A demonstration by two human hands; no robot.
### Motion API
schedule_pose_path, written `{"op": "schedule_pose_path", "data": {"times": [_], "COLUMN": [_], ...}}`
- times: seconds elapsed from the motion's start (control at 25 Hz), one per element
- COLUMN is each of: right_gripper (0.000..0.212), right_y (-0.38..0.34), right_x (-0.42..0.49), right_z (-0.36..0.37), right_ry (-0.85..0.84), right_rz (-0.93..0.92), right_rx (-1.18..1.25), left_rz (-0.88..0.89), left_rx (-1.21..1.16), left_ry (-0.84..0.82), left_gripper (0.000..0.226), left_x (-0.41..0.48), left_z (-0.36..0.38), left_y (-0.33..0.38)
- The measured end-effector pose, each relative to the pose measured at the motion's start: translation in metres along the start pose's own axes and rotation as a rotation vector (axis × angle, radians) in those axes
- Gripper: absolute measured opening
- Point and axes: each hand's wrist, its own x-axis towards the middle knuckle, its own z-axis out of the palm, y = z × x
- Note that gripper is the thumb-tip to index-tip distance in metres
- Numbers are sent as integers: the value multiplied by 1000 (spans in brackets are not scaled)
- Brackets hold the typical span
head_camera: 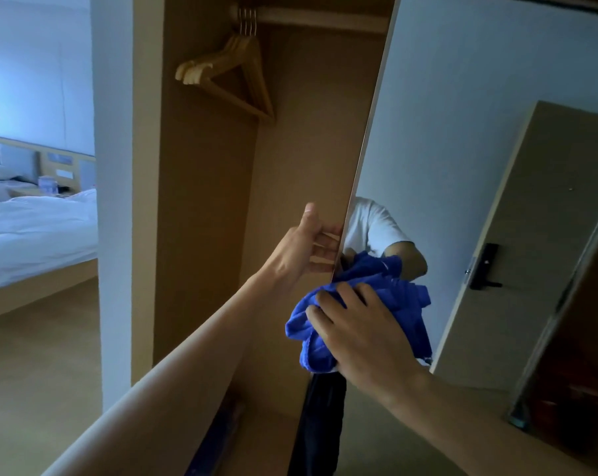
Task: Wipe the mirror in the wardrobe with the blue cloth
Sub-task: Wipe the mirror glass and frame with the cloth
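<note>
The mirror (462, 132) is mounted on the open door of the wardrobe (205, 201) and fills the right side of the view, and your wiping is in progress but, as I judge it, far from finished. You press the blue cloth (359, 304) against the glass close to its left edge, in the lower part, so the large upper part and the right part seem not yet reached; I cannot see any streaks or dirt to confirm which zones are already clean. The glass looks smooth and clear, and it reflects the cloth, a white sleeve and a pale door with a dark handle. The cloth is bunched and thick, a strong blue. Your right hand (359, 331) lies over the cloth with fingers spread and curled, grasping it. Your left hand (304, 245) grips the left edge of the mirror door, fingers wrapped behind it, thumb up. Wooden hangers (229, 73) hang on the rail above.
</note>
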Motion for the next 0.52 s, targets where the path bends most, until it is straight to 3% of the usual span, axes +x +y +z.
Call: {"op": "schedule_pose_path", "data": {"times": [0.12,0.32,0.52], "right_gripper": [34,25,25], "right_y": [3,21,-3], "right_x": [-1,15,-1], "right_z": [-3,-22,8], "right_ry": [57,280,237], "right_rz": [-12,117,66], "right_rx": [6,-101,-53], "left_rz": [-22,-72,-103], "left_rx": [19,73,117], "left_ry": [12,-34,-53], "left_gripper": [78,77,80], "left_x": [-7,-12,-21], "left_z": [-2,-9,-10], "left_y": [-17,-27,-36]}}
